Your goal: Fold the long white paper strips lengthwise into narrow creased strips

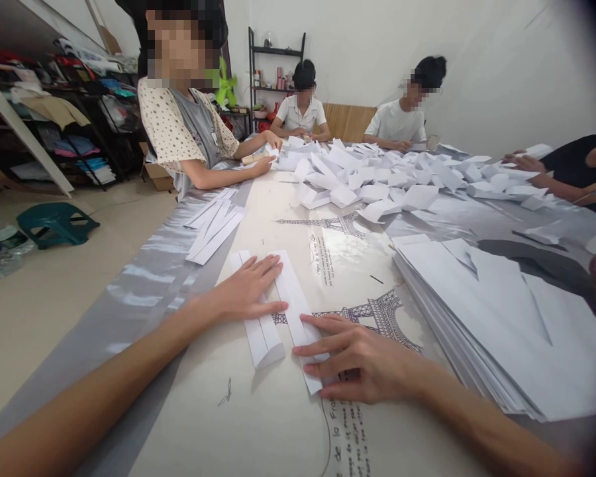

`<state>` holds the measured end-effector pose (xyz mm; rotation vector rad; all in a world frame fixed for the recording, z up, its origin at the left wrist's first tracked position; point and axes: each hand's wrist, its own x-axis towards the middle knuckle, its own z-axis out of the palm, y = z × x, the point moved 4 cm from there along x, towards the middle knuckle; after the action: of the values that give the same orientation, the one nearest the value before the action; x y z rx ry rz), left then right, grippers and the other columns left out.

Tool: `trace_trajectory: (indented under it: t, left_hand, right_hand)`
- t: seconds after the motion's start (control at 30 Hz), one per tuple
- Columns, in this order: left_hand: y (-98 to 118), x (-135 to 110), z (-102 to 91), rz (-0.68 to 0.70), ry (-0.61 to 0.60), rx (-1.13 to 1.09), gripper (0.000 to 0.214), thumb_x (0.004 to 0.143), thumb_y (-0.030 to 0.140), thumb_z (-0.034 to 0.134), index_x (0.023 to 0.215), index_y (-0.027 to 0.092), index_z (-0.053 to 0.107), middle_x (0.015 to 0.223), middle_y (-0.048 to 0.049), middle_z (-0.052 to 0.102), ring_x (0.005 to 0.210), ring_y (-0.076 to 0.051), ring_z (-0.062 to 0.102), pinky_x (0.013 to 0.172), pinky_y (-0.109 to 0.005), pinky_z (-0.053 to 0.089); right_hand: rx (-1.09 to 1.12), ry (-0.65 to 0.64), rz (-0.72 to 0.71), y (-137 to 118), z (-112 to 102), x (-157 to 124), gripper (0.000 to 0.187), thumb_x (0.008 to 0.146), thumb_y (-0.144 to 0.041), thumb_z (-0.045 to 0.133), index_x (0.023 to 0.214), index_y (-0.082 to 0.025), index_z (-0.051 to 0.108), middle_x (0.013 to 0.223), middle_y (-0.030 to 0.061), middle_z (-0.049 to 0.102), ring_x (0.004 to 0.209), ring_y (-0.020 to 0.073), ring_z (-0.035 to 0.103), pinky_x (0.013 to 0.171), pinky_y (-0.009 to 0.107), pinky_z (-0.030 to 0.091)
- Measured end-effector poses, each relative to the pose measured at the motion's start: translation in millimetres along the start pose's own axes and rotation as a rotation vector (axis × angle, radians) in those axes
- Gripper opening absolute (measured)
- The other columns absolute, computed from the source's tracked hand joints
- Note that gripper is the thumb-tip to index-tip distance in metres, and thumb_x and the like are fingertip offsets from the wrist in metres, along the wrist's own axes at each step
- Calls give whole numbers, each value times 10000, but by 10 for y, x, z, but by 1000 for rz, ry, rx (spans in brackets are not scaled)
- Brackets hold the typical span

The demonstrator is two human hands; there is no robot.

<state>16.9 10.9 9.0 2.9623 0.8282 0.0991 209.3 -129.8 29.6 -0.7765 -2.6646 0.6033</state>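
Observation:
Two folded white paper strips lie side by side on the printed tablecloth before me. My left hand (246, 289) rests flat, fingers spread, across the upper part of the left paper strip (262, 339), its fingertips reaching the right paper strip (294, 301). That left strip has a crease along its length and a lifted, curved lower end. My right hand (350, 354) lies on the lower part of the right strip, fingers stretched out and apart, touching its surface and edge. Neither hand is wrapped around anything.
A thick stack of white paper sheets (506, 318) lies at right. Folded strips (216, 232) lie at the far left edge. A large heap of folded papers (377, 175) covers the back, with several people seated around it. A green stool (57, 223) stands on the floor.

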Motion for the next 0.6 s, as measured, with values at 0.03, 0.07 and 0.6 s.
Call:
trace_trajectory:
  t: [0.03,0.07,0.6]
  left_hand:
    - [-4,-2,7,4,9,1,846,938,731,290,1540,138,238,1625,-149,213,1503,-281,179,1213,-433,95]
    - [-7,-4,12,9,20,1,844,938,730,289,1540,141,239,1624,-148,218,1502,-282,181,1213,-434,97]
    - [23,6,-39,6,36,-50,825,927,731,338,1523,162,286,1615,-138,257,1486,-308,224,1206,-451,147]
  right_hand:
    - [2,7,-5,1,1,-2,284,921,-418,659,1081,-201,748,1339,24,647,1442,244,363,1187,460,317]
    - [4,17,-9,2,2,-4,275,918,-417,663,1063,-200,751,1334,29,651,1435,242,376,1184,462,324]
    - [-92,144,-167,-113,61,-18,158,968,-256,609,1035,-179,729,1189,28,732,1191,162,635,1078,337,473]
